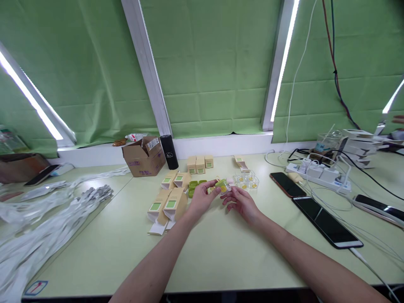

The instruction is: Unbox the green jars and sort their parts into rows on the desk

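Out in front of me, both hands meet at a small clear container with a green top (223, 186) and something yellow inside. My left hand (203, 195) pinches its green end from the left. The fingers of my right hand (242, 203) close on its clear lower right side. Just left of the container sit several small green caps (193, 184), partly hidden by my left hand. Beyond my right hand stands a group of clear containers (248, 181) with yellow bits in them. Open beige cartons (173, 204) with green labels lie left of my left wrist.
Small beige boxes (200, 164) and an opened flat carton (241, 163) stand farther back. A black bottle (169, 152) and a cardboard box (143, 156) are by the wall. Phones (326, 221), cables and a power strip (318, 176) occupy the right; white straps (57, 235) cover the left.
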`<state>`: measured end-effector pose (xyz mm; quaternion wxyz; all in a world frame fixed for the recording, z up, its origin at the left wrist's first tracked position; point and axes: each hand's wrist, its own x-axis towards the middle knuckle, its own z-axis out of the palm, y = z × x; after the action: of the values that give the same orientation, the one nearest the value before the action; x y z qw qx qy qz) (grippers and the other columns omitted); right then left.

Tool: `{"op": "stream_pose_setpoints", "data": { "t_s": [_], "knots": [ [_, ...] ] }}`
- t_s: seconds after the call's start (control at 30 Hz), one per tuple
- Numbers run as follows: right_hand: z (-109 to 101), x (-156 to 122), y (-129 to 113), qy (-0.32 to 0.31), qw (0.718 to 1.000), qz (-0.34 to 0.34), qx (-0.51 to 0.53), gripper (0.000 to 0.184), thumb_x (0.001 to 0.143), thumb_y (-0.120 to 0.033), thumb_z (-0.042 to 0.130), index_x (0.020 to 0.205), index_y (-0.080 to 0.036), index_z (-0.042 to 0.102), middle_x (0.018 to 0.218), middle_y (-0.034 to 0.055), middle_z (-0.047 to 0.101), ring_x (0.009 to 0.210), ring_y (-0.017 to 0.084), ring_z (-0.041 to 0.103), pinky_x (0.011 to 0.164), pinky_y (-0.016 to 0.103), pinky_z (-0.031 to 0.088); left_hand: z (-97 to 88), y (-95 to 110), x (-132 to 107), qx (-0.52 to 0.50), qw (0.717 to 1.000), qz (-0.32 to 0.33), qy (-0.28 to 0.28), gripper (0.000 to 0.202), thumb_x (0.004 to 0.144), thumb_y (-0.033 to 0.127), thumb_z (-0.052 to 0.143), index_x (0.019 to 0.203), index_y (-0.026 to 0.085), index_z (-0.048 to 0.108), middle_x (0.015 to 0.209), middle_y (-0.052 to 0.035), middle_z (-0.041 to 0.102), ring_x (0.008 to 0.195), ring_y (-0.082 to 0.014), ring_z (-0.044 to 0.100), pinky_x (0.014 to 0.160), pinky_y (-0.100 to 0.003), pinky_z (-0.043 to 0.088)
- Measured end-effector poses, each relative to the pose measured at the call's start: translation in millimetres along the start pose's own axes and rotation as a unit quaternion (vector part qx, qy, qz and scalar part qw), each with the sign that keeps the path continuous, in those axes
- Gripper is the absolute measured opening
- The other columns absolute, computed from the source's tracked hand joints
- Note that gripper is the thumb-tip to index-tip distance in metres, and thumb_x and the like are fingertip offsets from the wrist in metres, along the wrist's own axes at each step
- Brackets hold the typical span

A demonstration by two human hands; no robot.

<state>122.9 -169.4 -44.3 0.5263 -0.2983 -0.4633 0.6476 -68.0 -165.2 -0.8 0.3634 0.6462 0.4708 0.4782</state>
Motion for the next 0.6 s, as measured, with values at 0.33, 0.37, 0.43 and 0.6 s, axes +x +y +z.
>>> {"op": "stream_pose_setpoints", "data": {
  "t_s": [0.33, 0.37, 0.43, 0.6],
  "knots": [
    [9.5, -14.3, -17.7, -0.089, 0.990, 0.027, 0.106, 0.039, 0.086, -0.054, 0.079, 0.107, -0.022, 0.074, 0.100, 0.0075, 0.077, 0.088, 0.022, 0.073, 0.076, 0.034, 0.056, 9.2, -0.5, -12.9, -0.046, 0.994, 0.103, -0.015, 0.050, 0.081, 0.034, 0.077, 0.130, 0.027, 0.071, 0.126, -0.0090, 0.072, 0.121, -0.0286, 0.065, 0.101, -0.041, 0.050],
    [9.4, -15.3, -19.1, -0.080, 0.991, 0.015, 0.104, 0.038, 0.085, -0.051, 0.082, 0.108, -0.023, 0.072, 0.099, 0.0066, 0.076, 0.086, 0.021, 0.071, 0.073, 0.033, 0.056, 8.7, 1.1, -14.7, -0.066, 0.991, 0.116, -0.025, 0.054, 0.082, 0.032, 0.075, 0.135, 0.028, 0.067, 0.130, -0.0090, 0.071, 0.124, -0.0290, 0.064, 0.103, -0.041, 0.048],
    [10.2, -17.1, -21.5, -0.055, 0.995, -0.014, 0.088, 0.040, 0.081, -0.044, 0.086, 0.113, -0.026, 0.068, 0.100, 0.0049, 0.074, 0.081, 0.019, 0.068, 0.065, 0.030, 0.054, 7.5, 4.1, -17.7, -0.095, 0.986, 0.134, -0.034, 0.058, 0.082, 0.027, 0.070, 0.139, 0.026, 0.061, 0.135, -0.0093, 0.070, 0.128, -0.0295, 0.061, 0.105, -0.042, 0.045],
    [16.7, -19.2, -21.5, 0.013, 0.992, -0.120, -0.023, 0.052, 0.067, -0.030, 0.094, 0.107, -0.030, 0.061, 0.112, 0.0037, 0.065, 0.094, 0.021, 0.062, 0.060, 0.028, 0.056, 6.5, 4.4, -18.5, -0.080, 0.987, 0.136, 0.040, 0.054, 0.070, 0.012, 0.056, 0.122, 0.021, 0.066, 0.124, -0.0093, 0.073, 0.123, -0.0289, 0.061, 0.098, -0.041, 0.044]
  ]
}}
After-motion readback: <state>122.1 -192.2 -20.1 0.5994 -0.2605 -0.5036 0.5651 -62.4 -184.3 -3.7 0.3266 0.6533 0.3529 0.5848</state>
